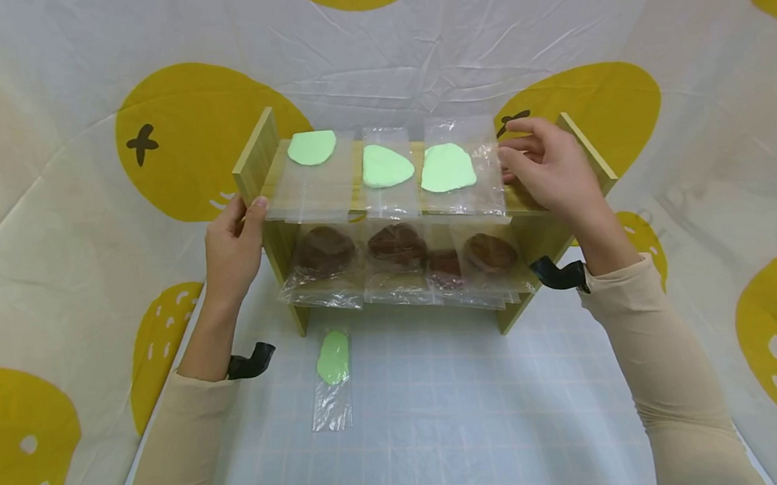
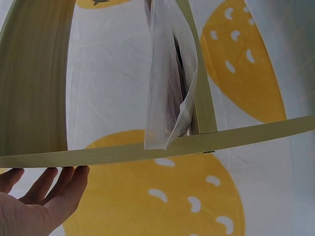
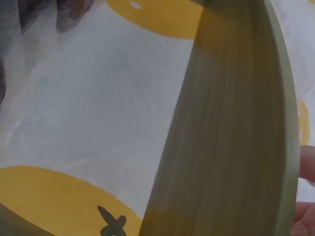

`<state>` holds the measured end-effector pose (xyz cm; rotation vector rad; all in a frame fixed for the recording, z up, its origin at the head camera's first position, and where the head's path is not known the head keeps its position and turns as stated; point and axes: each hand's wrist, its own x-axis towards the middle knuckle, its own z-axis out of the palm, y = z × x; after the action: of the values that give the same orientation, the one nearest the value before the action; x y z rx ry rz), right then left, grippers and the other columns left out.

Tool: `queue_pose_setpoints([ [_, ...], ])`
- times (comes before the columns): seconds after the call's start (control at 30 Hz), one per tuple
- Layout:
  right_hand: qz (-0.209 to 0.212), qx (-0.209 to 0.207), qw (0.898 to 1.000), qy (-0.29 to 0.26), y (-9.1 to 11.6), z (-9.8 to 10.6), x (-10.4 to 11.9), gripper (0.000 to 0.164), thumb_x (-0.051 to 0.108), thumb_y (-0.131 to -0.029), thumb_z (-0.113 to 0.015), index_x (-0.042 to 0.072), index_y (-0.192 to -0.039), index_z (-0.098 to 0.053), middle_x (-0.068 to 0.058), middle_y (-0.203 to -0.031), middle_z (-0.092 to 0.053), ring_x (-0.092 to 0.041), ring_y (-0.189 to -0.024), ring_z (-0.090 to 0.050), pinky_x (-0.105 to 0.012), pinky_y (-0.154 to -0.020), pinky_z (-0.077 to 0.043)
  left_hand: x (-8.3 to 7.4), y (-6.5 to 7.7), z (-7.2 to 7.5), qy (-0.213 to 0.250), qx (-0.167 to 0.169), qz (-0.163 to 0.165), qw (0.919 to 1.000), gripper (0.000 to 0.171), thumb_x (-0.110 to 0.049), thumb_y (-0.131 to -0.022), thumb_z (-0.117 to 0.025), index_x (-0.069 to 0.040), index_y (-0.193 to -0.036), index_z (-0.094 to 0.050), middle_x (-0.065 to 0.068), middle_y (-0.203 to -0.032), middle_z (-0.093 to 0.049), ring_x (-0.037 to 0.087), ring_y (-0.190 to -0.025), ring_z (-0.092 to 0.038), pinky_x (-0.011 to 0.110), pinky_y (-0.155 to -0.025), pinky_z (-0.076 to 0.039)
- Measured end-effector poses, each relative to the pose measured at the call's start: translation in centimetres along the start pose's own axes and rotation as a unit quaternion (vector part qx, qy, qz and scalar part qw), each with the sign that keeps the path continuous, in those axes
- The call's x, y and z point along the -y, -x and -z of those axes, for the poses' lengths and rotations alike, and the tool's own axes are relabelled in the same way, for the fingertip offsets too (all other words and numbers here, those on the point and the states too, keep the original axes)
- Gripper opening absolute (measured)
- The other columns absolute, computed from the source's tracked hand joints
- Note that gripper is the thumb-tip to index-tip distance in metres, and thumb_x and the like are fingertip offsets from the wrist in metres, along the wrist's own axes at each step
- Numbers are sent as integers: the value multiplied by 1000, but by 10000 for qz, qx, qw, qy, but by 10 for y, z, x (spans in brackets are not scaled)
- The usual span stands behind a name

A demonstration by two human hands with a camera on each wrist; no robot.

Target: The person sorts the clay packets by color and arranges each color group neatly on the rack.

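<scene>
On the upper board of a small wooden shelf rack [image 1: 432,215] lie three clear plastic bags, each with a flat pale-green piece: a left bag [image 1: 317,191], a middle bag [image 1: 393,204] and a right bag [image 1: 456,204]. My right hand [image 1: 552,163] is over the board's right end, thumb and fingers spread at the right bag's edge. In the right wrist view its fingertips [image 3: 307,164] show past the board's edge. My left hand [image 1: 234,242] touches the rack's left side panel; in the left wrist view its fingers [image 2: 69,184] press the panel's outer face.
Several clear bags with dark brown pieces [image 1: 395,246] lie on the lower board, overhanging its front. Another clear bag with a green piece [image 1: 333,359] lies on the checked tabletop [image 1: 441,419] in front. A white curtain with yellow fruit prints [image 1: 416,60] stands behind.
</scene>
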<state>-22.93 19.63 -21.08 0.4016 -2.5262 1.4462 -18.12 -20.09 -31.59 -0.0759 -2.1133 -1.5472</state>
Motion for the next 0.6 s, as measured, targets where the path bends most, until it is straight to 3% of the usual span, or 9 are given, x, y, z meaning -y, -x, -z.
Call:
queue_pose_setpoints([
  [0.17,306,-327,9989,-104,10,2,3,44,17,-97,-64,4,-138,-54,-22,-125,-63,-17,-95,-66,-24,-77,-55,0,0,0,35,-4,-34,10000,44,-38,-103,-55,-14,-140,-60,9,-129,-64,27,-105,-63,27,-78,-50],
  [0.27,612,-394,9961,-501,22,2,7,39,11,-97,-64,4,-135,-57,-18,-120,-65,-21,-95,-67,-24,-79,-55,1,0,1,32,5,-44,10000,44,-37,-103,-54,-13,-140,-60,9,-129,-64,27,-104,-63,27,-79,-49],
  [0.47,1256,63,9769,-1730,56,-2,14,36,-1,-95,-64,0,-131,-59,-24,-115,-65,-31,-93,-66,-28,-80,-55,3,0,2,11,6,-51,10000,44,-37,-104,-54,-13,-140,-60,9,-129,-64,25,-103,-63,27,-79,-49],
  [0.6,1603,358,9648,-2055,76,-8,15,38,-7,-94,-62,-3,-132,-58,-27,-113,-64,-31,-92,-67,-31,-82,-55,3,0,2,56,-12,-57,10000,43,-36,-104,-54,-12,-139,-61,9,-127,-64,26,-101,-63,26,-76,-48],
])
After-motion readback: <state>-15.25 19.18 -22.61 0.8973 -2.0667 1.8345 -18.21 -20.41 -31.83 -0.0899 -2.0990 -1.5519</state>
